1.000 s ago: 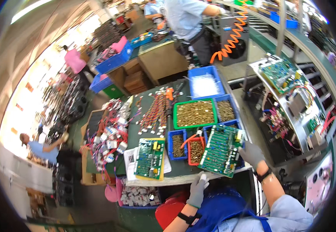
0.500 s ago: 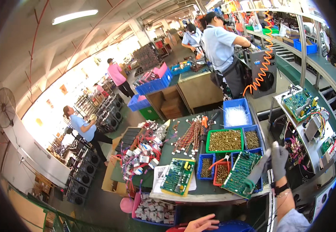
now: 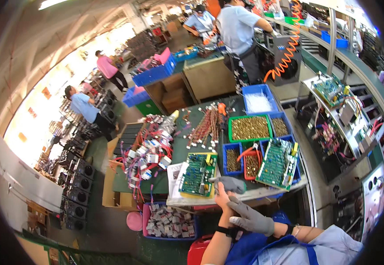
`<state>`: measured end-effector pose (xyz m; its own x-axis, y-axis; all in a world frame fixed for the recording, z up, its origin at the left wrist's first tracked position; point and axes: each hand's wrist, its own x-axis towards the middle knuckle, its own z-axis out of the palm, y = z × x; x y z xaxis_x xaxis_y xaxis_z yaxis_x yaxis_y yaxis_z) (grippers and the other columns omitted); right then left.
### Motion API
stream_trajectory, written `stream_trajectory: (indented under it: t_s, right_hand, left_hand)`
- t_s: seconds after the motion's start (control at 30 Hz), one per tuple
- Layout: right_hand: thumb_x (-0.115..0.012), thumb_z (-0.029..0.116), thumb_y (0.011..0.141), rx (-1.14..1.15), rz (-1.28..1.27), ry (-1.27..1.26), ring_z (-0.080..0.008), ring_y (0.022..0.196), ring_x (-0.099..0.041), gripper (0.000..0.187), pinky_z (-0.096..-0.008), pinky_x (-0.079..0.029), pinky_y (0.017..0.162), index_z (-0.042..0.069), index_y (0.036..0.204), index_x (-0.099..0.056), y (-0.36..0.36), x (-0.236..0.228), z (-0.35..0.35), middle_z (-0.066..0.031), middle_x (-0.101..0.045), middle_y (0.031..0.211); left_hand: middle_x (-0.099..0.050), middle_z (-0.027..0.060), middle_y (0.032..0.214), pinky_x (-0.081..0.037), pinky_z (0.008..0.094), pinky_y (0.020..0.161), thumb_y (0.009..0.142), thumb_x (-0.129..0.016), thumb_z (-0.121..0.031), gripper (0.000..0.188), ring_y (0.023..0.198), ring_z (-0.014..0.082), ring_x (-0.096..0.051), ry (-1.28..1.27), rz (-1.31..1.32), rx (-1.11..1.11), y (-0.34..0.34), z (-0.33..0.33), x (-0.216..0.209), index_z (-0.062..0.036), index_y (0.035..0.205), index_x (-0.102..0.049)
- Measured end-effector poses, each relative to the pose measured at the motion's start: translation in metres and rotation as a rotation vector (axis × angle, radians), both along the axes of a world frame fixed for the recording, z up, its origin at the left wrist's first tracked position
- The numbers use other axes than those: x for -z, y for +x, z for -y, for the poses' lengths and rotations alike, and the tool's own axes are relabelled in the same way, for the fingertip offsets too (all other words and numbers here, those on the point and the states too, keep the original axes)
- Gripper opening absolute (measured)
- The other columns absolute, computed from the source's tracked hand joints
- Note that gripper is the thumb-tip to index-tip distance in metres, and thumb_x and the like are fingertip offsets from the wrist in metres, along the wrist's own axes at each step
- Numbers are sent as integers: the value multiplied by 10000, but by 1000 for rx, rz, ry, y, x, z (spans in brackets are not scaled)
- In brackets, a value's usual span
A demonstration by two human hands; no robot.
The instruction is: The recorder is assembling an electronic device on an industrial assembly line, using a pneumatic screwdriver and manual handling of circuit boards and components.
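My left hand (image 3: 222,198) is bare and raised near the front edge of the workbench, its fingers closed on a limp grey glove (image 3: 231,184). My right hand (image 3: 251,217) wears a matching grey glove; its fingers are stretched out against the left hand and wrist. Just beyond the loose glove, a green circuit board (image 3: 197,173) rests on white paper sheets (image 3: 174,176). A second green circuit board (image 3: 277,164) leans on the small parts bins to the right.
A green bin (image 3: 250,128) and blue bins (image 3: 232,159) hold brass-coloured parts. Wire bundles (image 3: 150,150) pile up at the left. Below the bench edge stands a bin of white connectors (image 3: 171,221). A metal rack (image 3: 333,119) with boards is at the right; people work farther off.
My right hand has come from the right side of the bench to my left hand. The loose grey glove has passed into the left hand. The whole view has shifted.
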<state>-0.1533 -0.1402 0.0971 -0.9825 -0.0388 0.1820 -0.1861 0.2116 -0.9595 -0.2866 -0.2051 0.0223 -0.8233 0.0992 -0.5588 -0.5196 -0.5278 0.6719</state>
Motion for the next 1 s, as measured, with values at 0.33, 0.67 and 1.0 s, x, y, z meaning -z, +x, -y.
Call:
stream_trajectory:
  t_s: [0.33, 0.67, 1.0]
  right_hand:
    - [-608, 160, 976, 408, 726, -284, -154, 961, -688, 358, -276, -545, 841, -82, 1240, -601, 152, 16, -63, -144, -710, 1086]
    - [-660, 232, 944, 225, 623, -56, -162, 933, -683, 343, -288, -533, 831, 5, 1201, -656, 116, 26, -110, -116, -725, 1019]
    - [-730, 396, 854, -230, 121, 105, -300, 838, -679, 395, -396, -534, 746, 37, 1017, -698, -45, 28, -87, -149, -686, 925]
  left_hand:
    - [-509, -31, 741, -370, 237, 551, 962, -642, -338, 323, 639, 47, -462, 2, -578, -185, -100, -67, -48, -53, 1077, -542]
    - [-266, 236, 1489, -265, 633, 1038, 722, -770, -494, 692, 1341, 457, -276, -1552, -750, 882, -35, -21, 93, -223, 1320, -552]
    - [-661, 66, 1084, -488, 304, 830, 894, -729, -239, 322, 923, 156, -640, -359, -334, 119, -47, -12, 18, -30, 1131, -663]
